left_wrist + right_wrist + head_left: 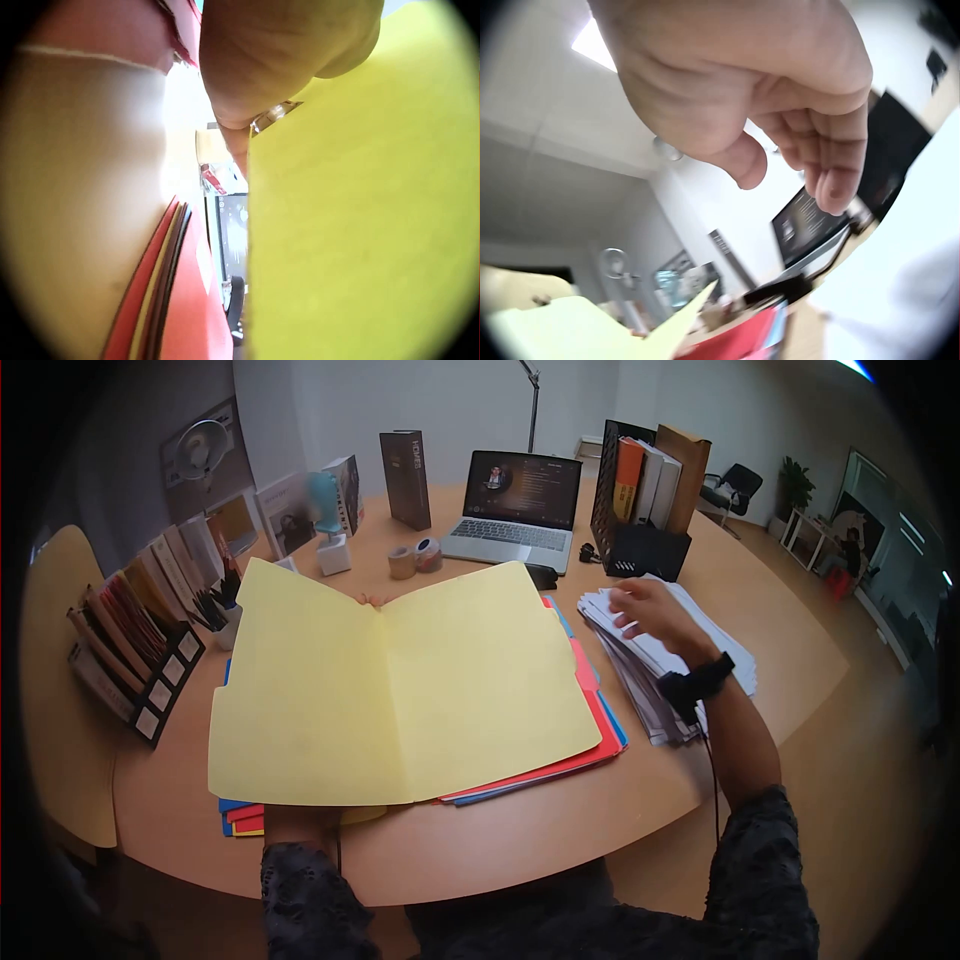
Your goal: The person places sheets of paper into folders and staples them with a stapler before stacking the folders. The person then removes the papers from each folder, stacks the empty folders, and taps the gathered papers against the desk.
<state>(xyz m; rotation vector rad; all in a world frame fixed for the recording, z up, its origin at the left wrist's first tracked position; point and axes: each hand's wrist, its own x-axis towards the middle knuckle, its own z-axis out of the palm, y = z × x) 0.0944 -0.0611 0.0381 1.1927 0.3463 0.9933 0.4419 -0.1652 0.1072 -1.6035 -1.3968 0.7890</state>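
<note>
A yellow file folder (480, 680) is spread open in front of me, its fold running down the middle. Behind it, my left hand (292, 60) grips the folder, with its fingertips showing over the top edge at the fold in the head view. Most of that hand is hidden there by the folder. My right hand (655, 615) is raised over a stack of white paper (715, 625), fingers loosely bent and holding nothing. Under the yellow folder lie other folders, a red folder (585, 660) among them.
A laptop (515, 500) stands open at the back, with tape rolls (402, 563) left of it. To its right is a black file holder (650, 550) with books. Upright files (150, 600) and a pen cup (228, 630) line the left side.
</note>
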